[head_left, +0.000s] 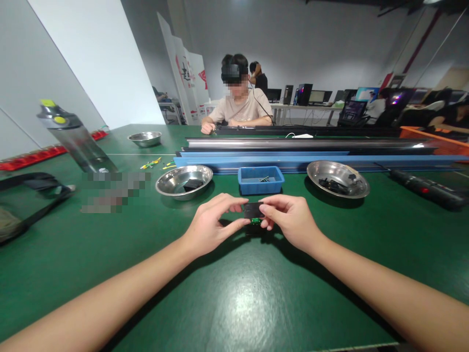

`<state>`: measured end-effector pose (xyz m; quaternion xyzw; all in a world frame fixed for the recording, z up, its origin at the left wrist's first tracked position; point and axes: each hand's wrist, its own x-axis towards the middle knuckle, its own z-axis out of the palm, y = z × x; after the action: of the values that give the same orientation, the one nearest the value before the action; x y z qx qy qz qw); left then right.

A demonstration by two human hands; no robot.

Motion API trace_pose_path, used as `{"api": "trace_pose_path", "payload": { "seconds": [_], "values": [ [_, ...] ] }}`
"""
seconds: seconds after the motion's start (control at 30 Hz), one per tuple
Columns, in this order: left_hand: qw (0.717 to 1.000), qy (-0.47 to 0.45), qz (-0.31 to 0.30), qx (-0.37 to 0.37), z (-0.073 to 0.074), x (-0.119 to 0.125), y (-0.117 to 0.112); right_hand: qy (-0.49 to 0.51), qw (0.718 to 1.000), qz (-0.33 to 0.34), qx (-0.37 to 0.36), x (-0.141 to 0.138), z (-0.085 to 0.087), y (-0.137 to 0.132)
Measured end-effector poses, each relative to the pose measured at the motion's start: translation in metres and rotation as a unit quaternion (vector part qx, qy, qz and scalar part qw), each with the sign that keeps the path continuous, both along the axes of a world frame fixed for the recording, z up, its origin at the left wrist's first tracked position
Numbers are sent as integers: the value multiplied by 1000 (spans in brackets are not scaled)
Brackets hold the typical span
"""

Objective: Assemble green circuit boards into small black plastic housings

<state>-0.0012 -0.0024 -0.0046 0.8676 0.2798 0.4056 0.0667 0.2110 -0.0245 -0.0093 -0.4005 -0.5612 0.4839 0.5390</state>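
Note:
A small black rectangular plastic piece (252, 210) is held above the table between my two hands. My left hand (214, 222) has its index fingertip at the piece's upper left corner and its thumb near the lower left. My right hand (291, 215) pinches the right side between thumb and index finger. Just under the piece shows a bit of green circuit board (255, 221); whether it is attached cannot be made out. Something dark lies beneath, partly lost in shadow. Beyond my hands stands a blue plastic bin (261, 187) with several screws inside.
Metal bowls with black parts stand left (184, 195) and right (339, 193) of the bin. A black electric screwdriver (427, 188) lies far right. Long blue and silver profiles (308, 143) cross the table. A bottle (78, 139) stands left. A person (240, 105) sits opposite.

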Motion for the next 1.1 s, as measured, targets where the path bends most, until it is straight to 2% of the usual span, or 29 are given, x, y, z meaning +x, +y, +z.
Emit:
{"api": "trace_pose_path", "payload": {
  "seconds": [0.23,0.43,0.53,0.67,0.77,0.93,1.1],
  "values": [
    [1000,-13,17,7,1,0,0,-25,998,30,49,5,-3,0],
    [1000,-18,16,12,1,-1,1,-113,986,2,126,6,-6,0],
    [1000,-12,10,15,0,-1,2,-150,968,-9,200,8,-4,-1],
    [1000,3,-14,18,0,2,1,-195,926,-11,322,6,-2,-6],
    [998,22,-44,28,0,5,-2,-212,898,-15,386,2,-2,-10],
    [994,34,-96,33,-2,6,-5,-235,878,1,417,-5,-3,-12],
    [995,32,-91,36,0,5,-4,-239,872,-23,427,-4,1,-14]
  ]
}}
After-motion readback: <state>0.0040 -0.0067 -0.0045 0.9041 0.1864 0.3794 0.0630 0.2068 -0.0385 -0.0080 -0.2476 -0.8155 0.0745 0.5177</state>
